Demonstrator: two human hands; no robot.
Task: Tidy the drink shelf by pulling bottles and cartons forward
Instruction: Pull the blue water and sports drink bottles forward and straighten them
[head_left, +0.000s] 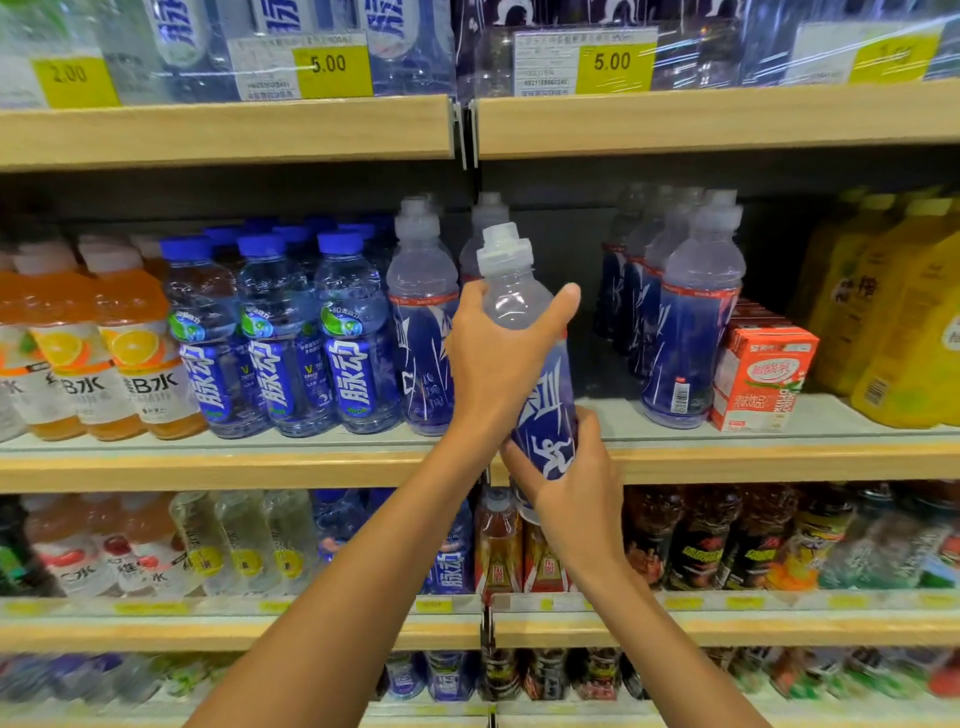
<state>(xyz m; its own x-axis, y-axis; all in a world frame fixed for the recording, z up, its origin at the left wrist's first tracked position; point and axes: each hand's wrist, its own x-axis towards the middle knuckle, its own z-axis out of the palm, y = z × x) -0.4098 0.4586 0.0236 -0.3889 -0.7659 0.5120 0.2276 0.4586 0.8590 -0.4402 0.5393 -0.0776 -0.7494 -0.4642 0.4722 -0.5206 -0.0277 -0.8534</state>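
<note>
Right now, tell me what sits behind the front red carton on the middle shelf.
More red cartons line up behind the front red carton, and only their tops show. It covers their fronts, so their number cannot be told.

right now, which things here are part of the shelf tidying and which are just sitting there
In the job: blue-label bottle, gripped by left hand and right hand; matching bottles on the shelf; red carton.
Just there: orange drink bottles; yellow juice bottles; price tags.
</note>
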